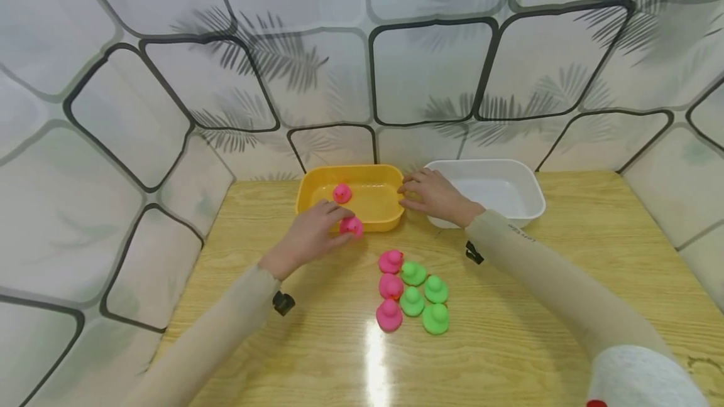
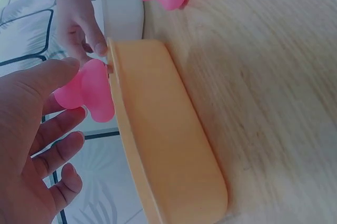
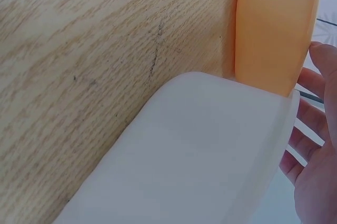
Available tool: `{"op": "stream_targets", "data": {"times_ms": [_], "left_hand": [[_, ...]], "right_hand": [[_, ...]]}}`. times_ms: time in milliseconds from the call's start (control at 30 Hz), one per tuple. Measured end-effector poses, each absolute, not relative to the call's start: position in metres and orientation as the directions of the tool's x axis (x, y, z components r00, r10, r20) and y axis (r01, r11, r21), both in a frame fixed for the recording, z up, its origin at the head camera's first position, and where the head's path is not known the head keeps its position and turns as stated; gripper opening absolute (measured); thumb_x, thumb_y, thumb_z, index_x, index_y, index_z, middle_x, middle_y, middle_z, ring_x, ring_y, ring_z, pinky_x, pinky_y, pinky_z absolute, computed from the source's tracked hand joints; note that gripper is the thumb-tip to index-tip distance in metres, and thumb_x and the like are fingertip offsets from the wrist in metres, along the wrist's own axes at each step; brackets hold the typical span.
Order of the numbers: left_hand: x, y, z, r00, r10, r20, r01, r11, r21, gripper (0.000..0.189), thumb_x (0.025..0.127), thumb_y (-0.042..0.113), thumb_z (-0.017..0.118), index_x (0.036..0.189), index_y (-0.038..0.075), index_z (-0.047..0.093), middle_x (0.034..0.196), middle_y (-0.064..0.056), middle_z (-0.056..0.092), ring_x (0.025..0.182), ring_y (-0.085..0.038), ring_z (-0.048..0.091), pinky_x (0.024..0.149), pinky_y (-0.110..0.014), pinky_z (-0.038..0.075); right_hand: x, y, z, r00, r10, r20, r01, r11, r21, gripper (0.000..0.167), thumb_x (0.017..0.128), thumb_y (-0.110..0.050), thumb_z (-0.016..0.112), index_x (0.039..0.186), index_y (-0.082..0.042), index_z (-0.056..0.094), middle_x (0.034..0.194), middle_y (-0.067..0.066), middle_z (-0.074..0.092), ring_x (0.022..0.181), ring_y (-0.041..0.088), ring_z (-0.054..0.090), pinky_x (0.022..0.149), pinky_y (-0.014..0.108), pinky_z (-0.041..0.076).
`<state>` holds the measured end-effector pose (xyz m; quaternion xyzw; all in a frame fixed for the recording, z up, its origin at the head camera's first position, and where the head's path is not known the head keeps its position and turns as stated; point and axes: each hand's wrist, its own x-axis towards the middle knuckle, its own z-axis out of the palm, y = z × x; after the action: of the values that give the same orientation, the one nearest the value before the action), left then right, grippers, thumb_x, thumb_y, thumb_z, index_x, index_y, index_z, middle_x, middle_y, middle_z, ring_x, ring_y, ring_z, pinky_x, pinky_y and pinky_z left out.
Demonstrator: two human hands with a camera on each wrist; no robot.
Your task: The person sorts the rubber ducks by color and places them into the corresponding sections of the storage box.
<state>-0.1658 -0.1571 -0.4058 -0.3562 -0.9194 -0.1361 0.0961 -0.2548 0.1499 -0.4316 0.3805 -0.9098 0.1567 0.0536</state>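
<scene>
My left hand [image 1: 313,234] pinches a pink toy duck [image 1: 352,227] between thumb and fingers, at the near rim of the yellow bin [image 1: 390,226]. In the left wrist view the held pink duck [image 2: 87,92] is level with the bin's rim, the other fingers spread loosely below. Another pink duck [image 1: 342,193] sits inside the bin toward its back left. My right hand [image 1: 438,196] holds the yellow bin's right rim, thumb on the near side and fingers beyond it. In the right wrist view the thumb [image 3: 324,56] lies right at the orange-looking rim.
A white bin [image 1: 532,206] stands to the right of the yellow one, under my right wrist. Nearer on the wooden table [image 1: 509,344] are three pink ducks [image 1: 390,286] in a column beside several green ducks [image 1: 435,319]. A patterned cloth wall [image 1: 430,74] rises behind the bins.
</scene>
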Motion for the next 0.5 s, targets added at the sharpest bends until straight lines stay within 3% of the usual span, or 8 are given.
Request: {"op": "stream_targets", "data": {"times_ms": [500], "left_hand": [[-0.196, -0.153, -0.393, -0.752, 0.606, 0.26, 0.657, 0.725, 0.206, 0.034, 0.092, 0.029, 0.082, 0.115, 0.006, 0.072, 0.106, -0.008, 0.069, 0.093, -0.027, 0.059, 0.078, -0.039, 0.055]], "right_hand": [[-0.258, 0.15, -0.435, -0.7, -0.681, 0.214, -0.714, 0.659, -0.236, 0.032, 0.099, -0.031, 0.072, 0.119, -0.005, 0.075, 0.128, 0.017, 0.066, 0.117, 0.038, 0.058, 0.101, 0.056, 0.046]]}}
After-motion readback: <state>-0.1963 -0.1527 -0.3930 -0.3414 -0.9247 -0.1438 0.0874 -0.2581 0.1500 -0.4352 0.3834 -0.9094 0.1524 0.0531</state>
